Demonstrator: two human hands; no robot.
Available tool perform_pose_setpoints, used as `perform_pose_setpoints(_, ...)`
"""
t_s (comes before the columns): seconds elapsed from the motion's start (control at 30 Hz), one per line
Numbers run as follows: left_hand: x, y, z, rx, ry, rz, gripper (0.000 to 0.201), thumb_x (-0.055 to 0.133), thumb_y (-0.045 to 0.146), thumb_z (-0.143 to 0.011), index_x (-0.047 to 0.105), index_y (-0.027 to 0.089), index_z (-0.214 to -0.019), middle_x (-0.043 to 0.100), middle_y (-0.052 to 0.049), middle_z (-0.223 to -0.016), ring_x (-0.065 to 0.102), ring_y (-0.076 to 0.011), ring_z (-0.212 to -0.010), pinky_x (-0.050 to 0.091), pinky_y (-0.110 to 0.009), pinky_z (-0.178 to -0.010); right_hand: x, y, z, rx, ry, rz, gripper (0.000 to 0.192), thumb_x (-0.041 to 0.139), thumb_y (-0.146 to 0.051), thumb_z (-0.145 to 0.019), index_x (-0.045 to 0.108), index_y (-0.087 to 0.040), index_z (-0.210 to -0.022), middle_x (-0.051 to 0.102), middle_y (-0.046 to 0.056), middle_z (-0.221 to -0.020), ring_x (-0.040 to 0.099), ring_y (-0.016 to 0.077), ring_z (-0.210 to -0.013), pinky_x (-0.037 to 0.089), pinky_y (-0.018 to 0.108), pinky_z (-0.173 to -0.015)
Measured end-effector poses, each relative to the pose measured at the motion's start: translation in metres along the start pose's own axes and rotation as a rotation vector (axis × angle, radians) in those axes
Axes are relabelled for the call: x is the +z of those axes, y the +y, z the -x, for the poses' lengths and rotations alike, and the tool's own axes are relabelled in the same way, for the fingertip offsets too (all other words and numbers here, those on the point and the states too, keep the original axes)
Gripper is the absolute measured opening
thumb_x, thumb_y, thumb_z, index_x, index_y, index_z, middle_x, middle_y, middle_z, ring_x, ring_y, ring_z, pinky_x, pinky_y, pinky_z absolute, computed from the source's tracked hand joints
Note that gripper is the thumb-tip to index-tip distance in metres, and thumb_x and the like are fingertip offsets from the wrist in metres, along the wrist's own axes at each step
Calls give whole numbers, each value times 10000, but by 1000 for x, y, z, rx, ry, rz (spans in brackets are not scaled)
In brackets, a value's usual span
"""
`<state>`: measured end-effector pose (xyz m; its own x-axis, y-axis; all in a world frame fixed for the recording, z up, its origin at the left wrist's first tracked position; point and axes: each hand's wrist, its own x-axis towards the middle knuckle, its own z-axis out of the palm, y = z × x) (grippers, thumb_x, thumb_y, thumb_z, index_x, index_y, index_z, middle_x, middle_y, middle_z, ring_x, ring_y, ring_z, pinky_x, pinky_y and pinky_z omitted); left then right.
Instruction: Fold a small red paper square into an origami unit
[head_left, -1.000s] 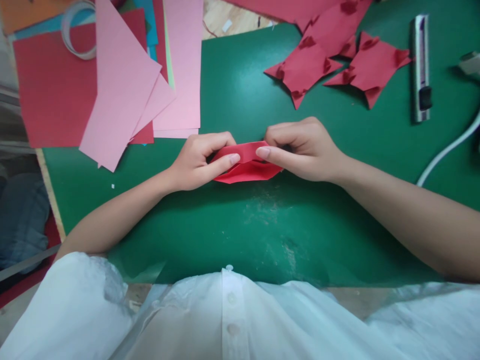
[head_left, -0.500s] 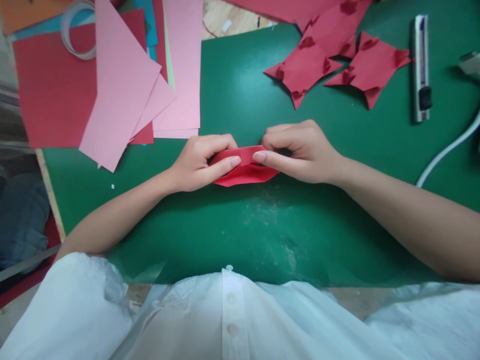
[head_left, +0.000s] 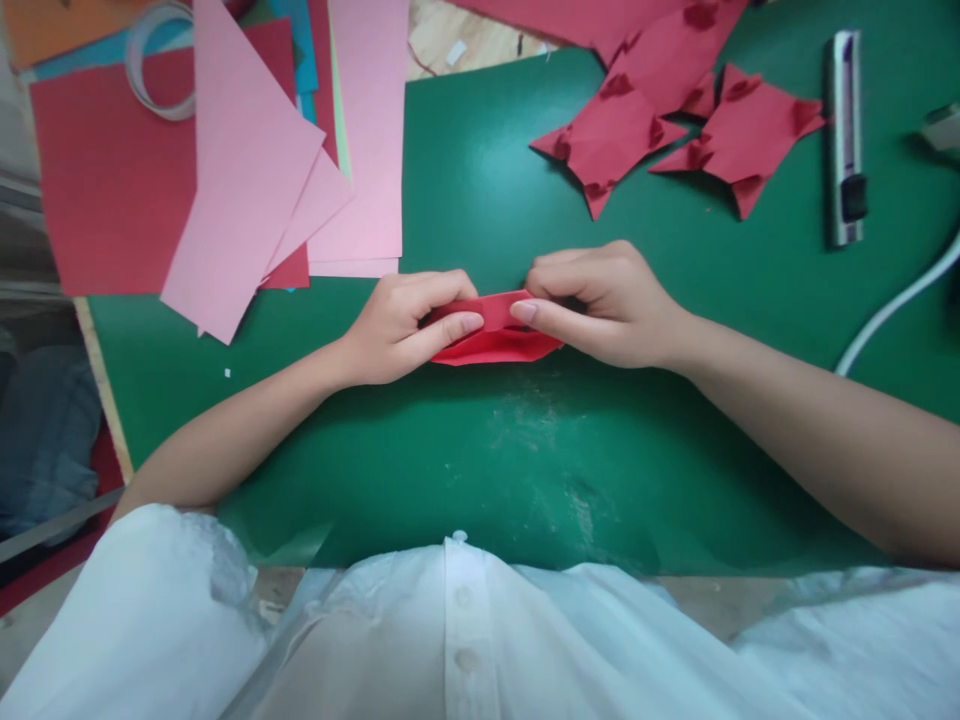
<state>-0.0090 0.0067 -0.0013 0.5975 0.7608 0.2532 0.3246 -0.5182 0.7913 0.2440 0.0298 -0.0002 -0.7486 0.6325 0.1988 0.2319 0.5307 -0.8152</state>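
Observation:
A folded piece of red paper is held just above the green table, between both hands. My left hand pinches its left part, thumb on the near face and fingers curled behind. On the opposite side my right hand grips the upper right part the same way. The two thumbs point toward each other along the upper folded band. Below that band a lower flap stands slightly apart from it. The fingertips behind the paper are hidden.
Several folded red paper shapes lie at the back right, beside a box cutter. Pink sheets, a red sheet and a tape roll overlap at the back left. A white cable crosses the right edge of the green table.
The lower flap of the red paper has lifted slightly toward the upper band. Both hands keep nearly the same grip and place.

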Motion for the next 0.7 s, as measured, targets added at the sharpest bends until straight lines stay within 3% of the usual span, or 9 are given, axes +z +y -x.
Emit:
perform_pose_setpoints(0.27, -2, 1, -1, -32, -17, 25, 423, 561, 517, -1074, 675, 187, -834, 645, 14, -693, 551, -78, -581, 423, -216, -552, -1, -2, -1, -22, 10, -58, 609, 441, -561, -1130, 358, -191, -652, 323, -44, -596, 313, 70, -563, 264, 293, -590)
perform_pose_setpoints(0.47, -3, 3, -2, -24, -11, 77, 364, 575, 448, -1081, 675, 187, -848, 677, 30, -698, 581, -60, -573, 430, -193, -545, -3, -2, -1, 5, 20, -128, 623, 490, -557, -1115, 379, -184, -628, 337, -45, -585, 302, 61, -551, 243, 291, -567)
perform_pose_setpoints(0.7, -3, 5, 1, -134, -68, 187, 374, 500, 492, -1115, 665, 208, -934, 689, 43, -624, 627, -78, -532, 504, -201, -569, -5, -1, 2, 56, 26, -281, 593, 558, -483, -1103, 450, -170, -612, 400, -49, -561, 336, 44, -528, 255, 263, -530)
